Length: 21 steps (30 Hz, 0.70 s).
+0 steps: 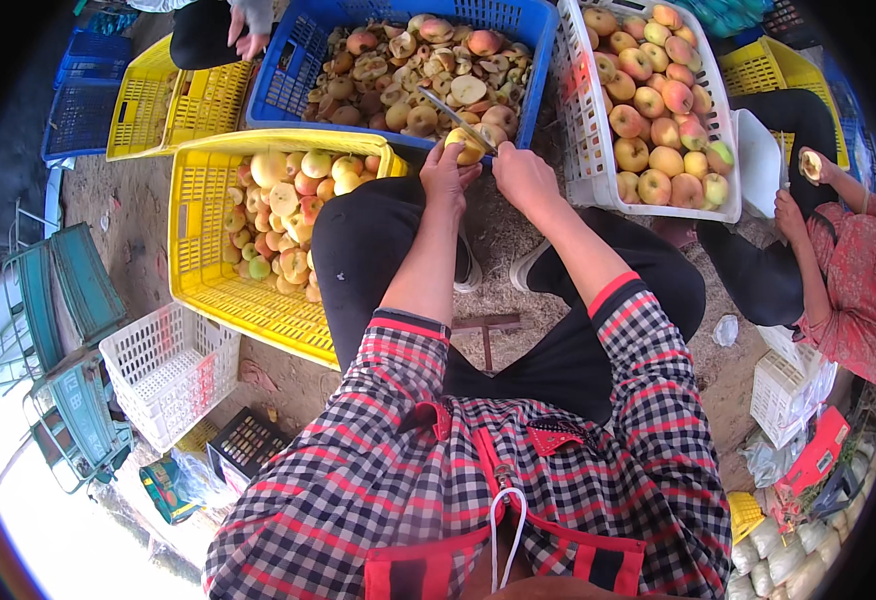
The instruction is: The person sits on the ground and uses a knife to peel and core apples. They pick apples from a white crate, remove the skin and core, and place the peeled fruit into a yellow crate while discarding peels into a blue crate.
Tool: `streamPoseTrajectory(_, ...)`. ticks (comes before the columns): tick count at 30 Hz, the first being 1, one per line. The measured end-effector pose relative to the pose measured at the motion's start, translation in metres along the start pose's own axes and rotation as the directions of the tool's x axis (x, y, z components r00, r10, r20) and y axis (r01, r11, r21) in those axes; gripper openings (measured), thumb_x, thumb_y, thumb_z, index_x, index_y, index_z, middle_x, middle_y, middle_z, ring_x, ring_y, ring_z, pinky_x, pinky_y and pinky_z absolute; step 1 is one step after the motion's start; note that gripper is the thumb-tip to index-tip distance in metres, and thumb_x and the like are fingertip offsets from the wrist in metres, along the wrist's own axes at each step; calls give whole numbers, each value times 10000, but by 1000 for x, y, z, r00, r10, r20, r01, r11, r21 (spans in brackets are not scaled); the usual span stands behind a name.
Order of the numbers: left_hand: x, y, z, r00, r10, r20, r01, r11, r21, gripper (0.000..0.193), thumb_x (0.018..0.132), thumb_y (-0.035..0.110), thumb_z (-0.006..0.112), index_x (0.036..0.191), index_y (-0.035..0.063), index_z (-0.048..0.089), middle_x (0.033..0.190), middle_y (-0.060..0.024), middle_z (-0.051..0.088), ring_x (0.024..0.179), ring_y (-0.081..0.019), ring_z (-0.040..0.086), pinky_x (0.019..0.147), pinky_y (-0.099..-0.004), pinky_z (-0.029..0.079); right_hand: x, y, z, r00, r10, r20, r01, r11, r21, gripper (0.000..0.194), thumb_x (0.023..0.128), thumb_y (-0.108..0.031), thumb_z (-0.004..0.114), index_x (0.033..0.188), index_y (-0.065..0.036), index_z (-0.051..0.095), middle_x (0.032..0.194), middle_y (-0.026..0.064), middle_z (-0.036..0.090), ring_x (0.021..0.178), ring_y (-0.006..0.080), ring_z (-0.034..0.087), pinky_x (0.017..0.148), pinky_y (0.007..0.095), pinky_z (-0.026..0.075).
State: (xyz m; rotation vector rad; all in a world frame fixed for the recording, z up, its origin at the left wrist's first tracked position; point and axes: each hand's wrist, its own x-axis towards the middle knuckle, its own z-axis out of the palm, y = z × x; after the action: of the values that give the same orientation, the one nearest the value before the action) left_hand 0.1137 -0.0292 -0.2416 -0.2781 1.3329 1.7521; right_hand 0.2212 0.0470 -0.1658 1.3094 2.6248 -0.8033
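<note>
My left hand (447, 180) grips a yellow apple (465, 147) over the near edge of a blue plastic crate (400, 140). In my right hand (526, 174) is a knife (449, 111), its blade lying against the apple and pointing up and left. Cut apple pieces, peels and some whole apples (408, 82) fill the blue crate. By my left knee, a yellow plastic crate (250, 304) holds trimmed and halved apples (280, 202). To the right, whole red-yellow apples (655, 112) lie in a white plastic crate (577, 142).
At right a co-worker's hand (789, 214) holds a knife, the other a cut apple (811, 165). Another person's hand (247, 30) shows at top left. A white crate (172, 375) stands at lower left beside a green three-wheeled vehicle (70, 300).
</note>
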Motion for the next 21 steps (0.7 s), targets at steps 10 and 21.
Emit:
streamPoseTrajectory(10, 1, -2, 3, 999, 8, -52, -9, 1000, -24, 391, 856, 184, 669, 1198, 41, 544, 993, -155, 654, 700, -286, 695, 606, -358, 609, -16, 14, -9, 989, -144, 24, 145, 966, -213, 108, 907, -88, 504, 923, 2, 561, 783, 217, 700, 762, 385, 713, 664, 490, 574)
streamPoseTrajectory(21, 2, 3, 6, 999, 4, -44, -4, 1000, -3, 411, 844, 193, 659, 1202, 28, 542, 1028, -156, 648, 701, -283, 692, 608, -350, 605, 33, 3, 34, 992, -113, -64, 103, 985, -140, 161, 902, -122, 526, 948, -5, 625, 828, 241, 702, 800, 384, 713, 711, 482, 579)
